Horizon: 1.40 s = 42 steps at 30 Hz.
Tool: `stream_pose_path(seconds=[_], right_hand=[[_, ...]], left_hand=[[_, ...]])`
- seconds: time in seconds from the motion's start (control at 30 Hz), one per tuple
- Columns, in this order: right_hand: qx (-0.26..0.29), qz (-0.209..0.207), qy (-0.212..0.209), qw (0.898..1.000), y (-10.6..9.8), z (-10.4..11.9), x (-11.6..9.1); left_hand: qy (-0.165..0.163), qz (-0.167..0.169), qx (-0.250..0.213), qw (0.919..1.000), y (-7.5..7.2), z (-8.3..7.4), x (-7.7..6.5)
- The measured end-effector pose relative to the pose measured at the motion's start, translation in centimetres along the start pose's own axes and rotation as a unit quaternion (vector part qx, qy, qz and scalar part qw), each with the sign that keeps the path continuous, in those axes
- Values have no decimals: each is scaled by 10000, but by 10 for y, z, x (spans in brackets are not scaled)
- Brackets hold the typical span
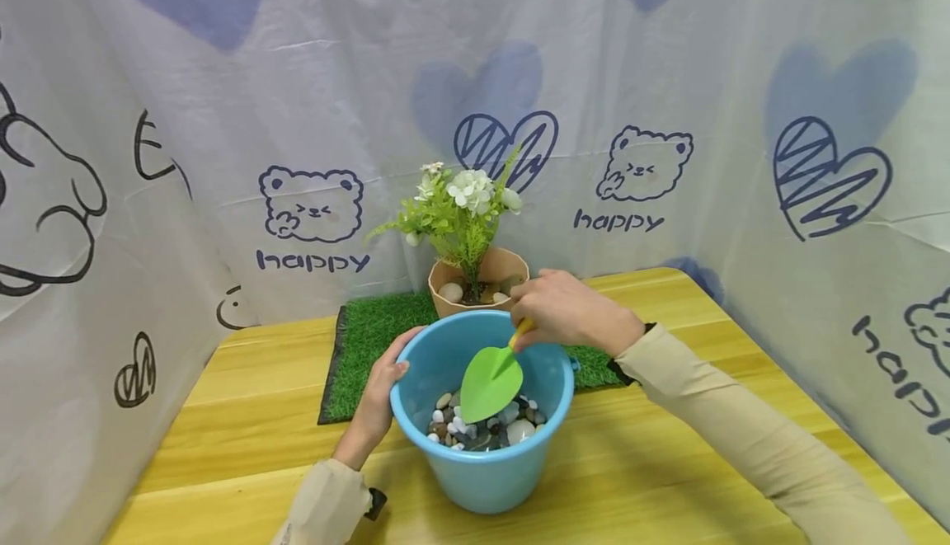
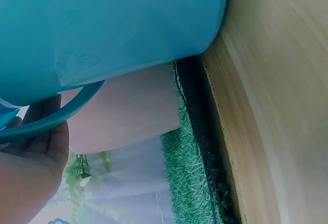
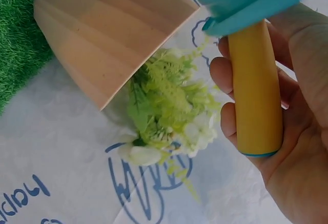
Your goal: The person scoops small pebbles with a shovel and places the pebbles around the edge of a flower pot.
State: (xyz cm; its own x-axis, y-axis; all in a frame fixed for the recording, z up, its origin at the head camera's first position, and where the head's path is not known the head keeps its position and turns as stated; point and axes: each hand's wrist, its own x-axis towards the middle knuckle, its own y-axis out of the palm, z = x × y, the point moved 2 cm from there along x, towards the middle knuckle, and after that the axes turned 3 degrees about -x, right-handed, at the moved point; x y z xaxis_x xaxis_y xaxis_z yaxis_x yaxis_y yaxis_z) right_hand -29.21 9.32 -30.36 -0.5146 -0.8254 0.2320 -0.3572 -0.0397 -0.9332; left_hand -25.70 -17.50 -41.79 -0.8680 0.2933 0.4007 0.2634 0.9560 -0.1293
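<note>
A light blue bucket (image 1: pixel 482 479) stands on the wooden table, with mixed pebbles (image 1: pixel 519 431) inside. My left hand (image 1: pixel 382 388) grips its left rim; in the left wrist view, the fingers (image 2: pixel 54 142) show behind a curved blue band of the bucket. With my right hand (image 1: pixel 567 310) I hold a small trowel by its yellow handle (image 3: pixel 256 90), fingers wrapped around it. The trowel's green blade (image 1: pixel 491 384) points down into the bucket, overlapping the pebbles in the head view. In the right wrist view, the bucket rim hides the blade.
Behind the bucket, a tan pot (image 1: pixel 445 307) holds a plant with white flowers (image 1: pixel 471 190) and several stones. It stands on a green artificial grass mat (image 1: pixel 364 355). Printed white cloth (image 1: pixel 319 116) hangs around the table (image 1: pixel 245 413) at the back and sides.
</note>
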Motion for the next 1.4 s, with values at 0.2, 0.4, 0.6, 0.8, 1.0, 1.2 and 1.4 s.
stream_pose_path(seconds=[0.2, 0.4, 0.6, 0.8, 1.0, 1.2, 1.4], right_hand=[[-348, 222, -321, 9986, 3, 8, 3], [-696, 160, -630, 9955, 4, 14, 3], [-698, 0, -760, 9947, 3, 15, 1], [-636, 59, -882, 9941, 1, 16, 0], [-425, 248, -999, 9938, 1, 20, 0], [-227, 424, -964, 9942, 3, 21, -2], [-26, 655, -873, 9940, 2, 19, -3]], left_hand=[[6, -56, 3, 10000, 1, 0, 1], [1, -12, -63, 10000, 0, 0, 1], [-29, -7, -69, 10000, -1, 0, 2], [-46, -44, -38, 10000, -1, 1, 1], [-53, -63, -28, 10000, -1, 0, 1], [-77, -70, -21, 9999, 1, -1, 0], [-61, -47, -42, 10000, 2, -2, 0]])
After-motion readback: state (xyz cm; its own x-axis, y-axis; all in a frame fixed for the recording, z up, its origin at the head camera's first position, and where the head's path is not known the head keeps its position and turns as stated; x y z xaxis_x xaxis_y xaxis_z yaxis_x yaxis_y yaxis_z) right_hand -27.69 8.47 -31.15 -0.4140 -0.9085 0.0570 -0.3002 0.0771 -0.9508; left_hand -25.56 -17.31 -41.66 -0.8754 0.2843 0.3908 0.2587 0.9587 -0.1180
